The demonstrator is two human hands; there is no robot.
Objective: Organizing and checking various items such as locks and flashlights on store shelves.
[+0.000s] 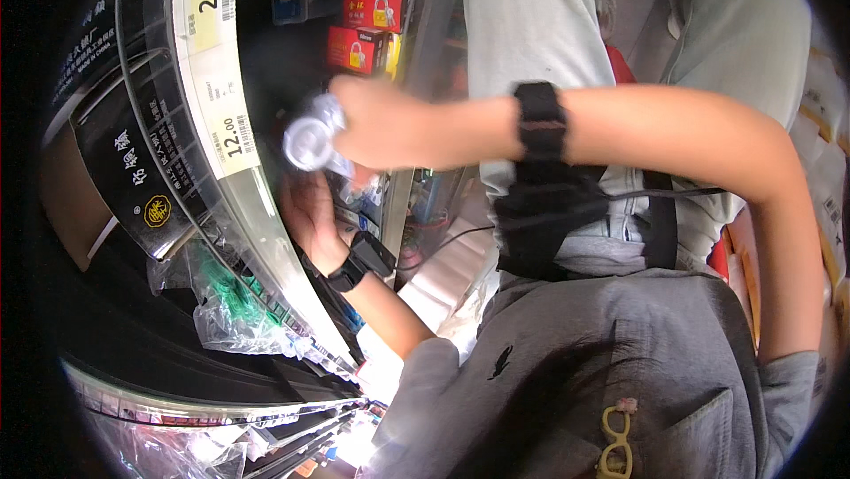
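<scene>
Reaching across from the right, my right hand [381, 122] is closed on a shiny, clear round plastic item [312, 135] with a pale ring-shaped end. Motion blurs it, and I cannot make out its exact kind. Just below, my left hand [312, 213] is at the shelf opening, palm showing and nothing visible in it. Its fingers look extended, though their tips fade into the shadow under the plastic item. Red boxes with padlock pictures [374, 4] stand on the shelf beyond my hands. Black bands circle both wrists.
A curved shelf edge with price labels [212, 63] runs down the left side. Left of it are black boxes [133, 156] behind a wire rail, and clear bags with green contents [235, 297]. A cable [460, 233] runs near my left wrist. My legs in pale trousers [531, 19] fill the top.
</scene>
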